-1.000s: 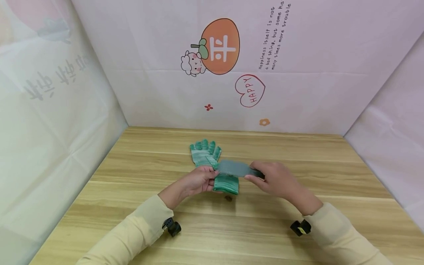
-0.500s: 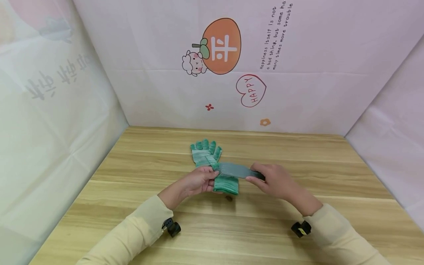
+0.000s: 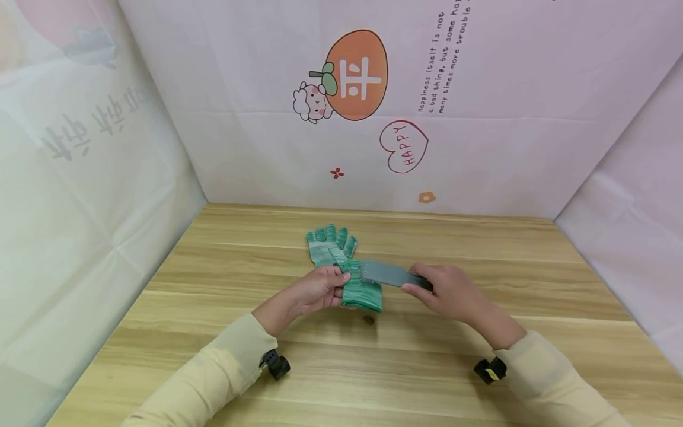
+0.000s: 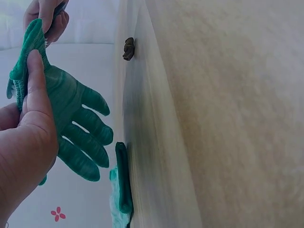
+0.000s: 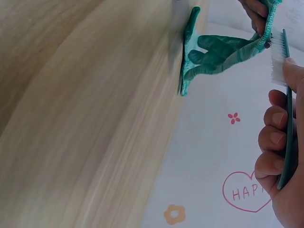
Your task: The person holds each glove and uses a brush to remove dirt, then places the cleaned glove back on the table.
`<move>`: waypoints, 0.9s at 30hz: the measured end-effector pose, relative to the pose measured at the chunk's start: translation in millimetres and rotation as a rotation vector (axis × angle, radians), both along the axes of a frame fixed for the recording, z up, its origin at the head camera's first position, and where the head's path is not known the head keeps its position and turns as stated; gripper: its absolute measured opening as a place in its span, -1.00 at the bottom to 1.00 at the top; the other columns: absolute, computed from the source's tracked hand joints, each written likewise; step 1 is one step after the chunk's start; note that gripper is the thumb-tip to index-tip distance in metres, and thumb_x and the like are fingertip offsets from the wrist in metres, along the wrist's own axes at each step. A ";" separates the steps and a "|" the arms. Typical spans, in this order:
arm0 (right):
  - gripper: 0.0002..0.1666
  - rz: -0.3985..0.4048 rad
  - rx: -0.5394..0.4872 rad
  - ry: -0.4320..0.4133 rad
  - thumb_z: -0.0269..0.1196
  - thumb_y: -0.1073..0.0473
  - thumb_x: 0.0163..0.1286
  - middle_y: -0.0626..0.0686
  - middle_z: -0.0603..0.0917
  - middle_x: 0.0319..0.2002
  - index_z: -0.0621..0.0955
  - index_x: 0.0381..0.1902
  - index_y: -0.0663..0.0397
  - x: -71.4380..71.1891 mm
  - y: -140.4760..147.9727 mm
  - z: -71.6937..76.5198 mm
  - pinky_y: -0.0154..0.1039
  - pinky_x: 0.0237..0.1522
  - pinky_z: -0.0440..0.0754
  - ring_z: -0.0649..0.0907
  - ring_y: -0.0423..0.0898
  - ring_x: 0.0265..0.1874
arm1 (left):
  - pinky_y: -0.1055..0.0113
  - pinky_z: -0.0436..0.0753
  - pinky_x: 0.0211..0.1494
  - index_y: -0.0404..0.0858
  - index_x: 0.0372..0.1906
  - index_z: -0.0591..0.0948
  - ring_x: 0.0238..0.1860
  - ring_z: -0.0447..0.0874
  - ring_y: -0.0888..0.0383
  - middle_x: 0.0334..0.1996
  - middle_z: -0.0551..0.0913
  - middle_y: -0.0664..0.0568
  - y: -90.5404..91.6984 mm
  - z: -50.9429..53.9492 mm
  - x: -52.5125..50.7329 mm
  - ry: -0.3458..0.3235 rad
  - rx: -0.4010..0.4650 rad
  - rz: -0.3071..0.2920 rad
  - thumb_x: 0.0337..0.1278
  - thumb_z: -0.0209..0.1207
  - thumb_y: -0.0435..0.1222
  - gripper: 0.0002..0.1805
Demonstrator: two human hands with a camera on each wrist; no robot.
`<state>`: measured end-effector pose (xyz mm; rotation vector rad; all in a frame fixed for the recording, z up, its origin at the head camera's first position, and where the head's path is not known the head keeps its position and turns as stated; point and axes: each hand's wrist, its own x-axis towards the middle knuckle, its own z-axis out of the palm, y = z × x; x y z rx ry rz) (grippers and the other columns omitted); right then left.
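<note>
My left hand pinches a green knitted glove near its cuff, above the table. In the left wrist view the held glove dangles with its fingers spread. My right hand grips a dark grey-green brush by its handle. White bristles show on the brush in the right wrist view, turned toward the held glove's cuff. From above, the brush head overlaps the cuff area; whether bristles touch it I cannot tell. Another green-and-white glove lies flat on the table, partly hidden behind the held one.
A small dark brown lump sits on the wooden table, just in front of the held glove. Printed white cloth walls enclose the table at the back and both sides.
The brush and right hand have shifted slightly to the right, baring more of the held glove's cuff. My left hand and the glove have moved a little left.
</note>
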<state>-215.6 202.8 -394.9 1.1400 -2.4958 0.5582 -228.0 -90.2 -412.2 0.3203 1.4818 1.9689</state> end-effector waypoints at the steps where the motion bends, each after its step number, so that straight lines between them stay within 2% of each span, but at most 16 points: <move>1: -0.80 0.001 -0.002 -0.004 0.30 0.03 0.36 -0.29 0.27 -0.64 0.53 -0.32 -0.01 -0.1 -0.5 0.8 -0.42 -0.66 0.20 0.21 -0.39 -0.70 | 0.27 0.65 -0.18 -0.22 -0.56 0.22 -0.61 0.04 0.21 -0.63 0.10 0.07 0.1 0.2 0.0 0.001 0.003 0.000 0.53 -0.18 -0.40 -0.62; 7: -0.83 0.018 -0.032 -0.027 0.30 0.04 0.36 -0.28 0.31 -0.62 0.55 -0.29 -0.03 0.8 -7.5 7.3 -0.41 -0.65 0.25 0.25 -0.38 -0.69 | 0.22 0.66 -0.11 -0.21 -0.57 0.25 -0.62 0.08 0.24 -0.64 0.13 0.08 2.1 0.7 0.2 0.012 0.016 -0.025 0.54 -0.18 -0.39 -0.60; 10: -0.82 0.038 -0.041 -0.025 0.29 0.03 0.37 -0.28 0.30 -0.62 0.54 -0.29 -0.04 1.4 -12.5 8.7 -0.41 -0.66 0.25 0.25 -0.38 -0.69 | 0.26 0.66 -0.16 -0.23 -0.56 0.27 -0.62 0.19 0.27 -0.63 0.21 0.08 3.5 -0.4 0.3 0.014 0.024 -0.035 0.54 -0.20 -0.41 -0.61; 13: -0.83 0.052 -0.037 -0.027 0.30 0.04 0.37 -0.28 0.29 -0.62 0.53 -0.30 -0.06 0.8 -15.8 6.1 -0.42 -0.65 0.24 0.24 -0.38 -0.68 | 0.27 0.67 -0.18 -0.26 -0.48 0.33 -0.53 0.49 0.28 -0.54 0.43 0.05 4.3 -1.5 0.5 0.027 0.031 -0.043 0.53 -0.24 -0.43 -0.66; 14: -0.83 0.052 -0.035 -0.027 0.30 0.04 0.37 -0.29 0.28 -0.62 0.53 -0.31 -0.06 0.5 -16.1 4.7 -0.42 -0.65 0.24 0.23 -0.38 -0.68 | 0.25 0.67 -0.17 -0.26 -0.46 0.34 -0.48 0.56 0.25 -0.51 0.48 0.02 4.5 -1.8 0.5 0.032 0.033 -0.046 0.54 -0.24 -0.42 -0.68; 15: -0.83 0.052 -0.035 -0.031 0.30 0.05 0.37 -0.29 0.27 -0.63 0.52 -0.32 -0.07 0.4 -16.1 3.3 -0.42 -0.65 0.23 0.23 -0.38 -0.68 | 0.24 0.67 -0.15 -0.26 -0.46 0.33 -0.52 0.51 0.26 -0.53 0.45 0.04 4.3 -2.4 0.4 0.037 0.034 -0.047 0.54 -0.24 -0.42 -0.67; 17: -0.83 0.052 -0.043 -0.046 0.30 0.07 0.37 -0.29 0.27 -0.63 0.51 -0.33 -0.08 0.0 -15.1 0.8 -0.43 -0.65 0.23 0.22 -0.39 -0.69 | 0.09 0.65 -0.03 -0.27 -0.43 0.37 -0.46 0.59 0.23 -0.50 0.51 0.01 4.5 -2.4 0.1 0.036 0.040 -0.042 0.54 -0.23 -0.40 -0.69; 20: -0.84 0.055 -0.052 -0.051 0.30 0.08 0.37 -0.28 0.26 -0.63 0.51 -0.32 -0.07 -0.6 -13.0 -0.5 -0.42 -0.65 0.21 0.21 -0.39 -0.69 | -0.11 0.52 0.13 -0.24 -0.51 0.32 -0.62 0.30 0.27 -0.63 0.29 0.07 3.5 -3.0 -0.3 0.025 0.044 -0.029 0.54 -0.20 -0.39 -0.64; 23: -0.84 0.061 -0.048 -0.041 0.30 0.09 0.37 -0.28 0.26 -0.63 0.52 -0.31 -0.06 -1.7 -10.7 -1.1 -0.43 -0.65 0.21 0.20 -0.39 -0.69 | -0.23 0.37 0.19 -0.22 -0.55 0.29 -0.65 0.07 0.24 -0.66 0.14 0.09 1.8 -3.4 -0.6 0.019 0.048 -0.015 0.54 -0.20 -0.40 -0.62; 25: -0.84 0.057 -0.042 -0.038 0.30 0.09 0.37 -0.29 0.26 -0.63 0.52 -0.31 -0.05 -2.3 -9.0 -1.6 -0.43 -0.65 0.22 0.21 -0.39 -0.69 | -0.20 0.42 0.18 -0.21 -0.55 0.29 -0.64 0.01 0.22 -0.65 0.11 0.09 0.8 -3.2 -0.8 0.019 0.042 -0.007 0.54 -0.20 -0.41 -0.62; 27: -0.84 0.049 -0.036 -0.041 0.30 0.08 0.37 -0.29 0.27 -0.63 0.52 -0.30 -0.05 -2.4 -7.5 -2.6 -0.42 -0.65 0.24 0.22 -0.39 -0.70 | 0.02 0.59 0.06 -0.21 -0.55 0.27 -0.62 0.01 0.21 -0.64 0.11 0.08 0.2 -2.1 -0.9 0.018 0.024 0.008 0.54 -0.20 -0.40 -0.62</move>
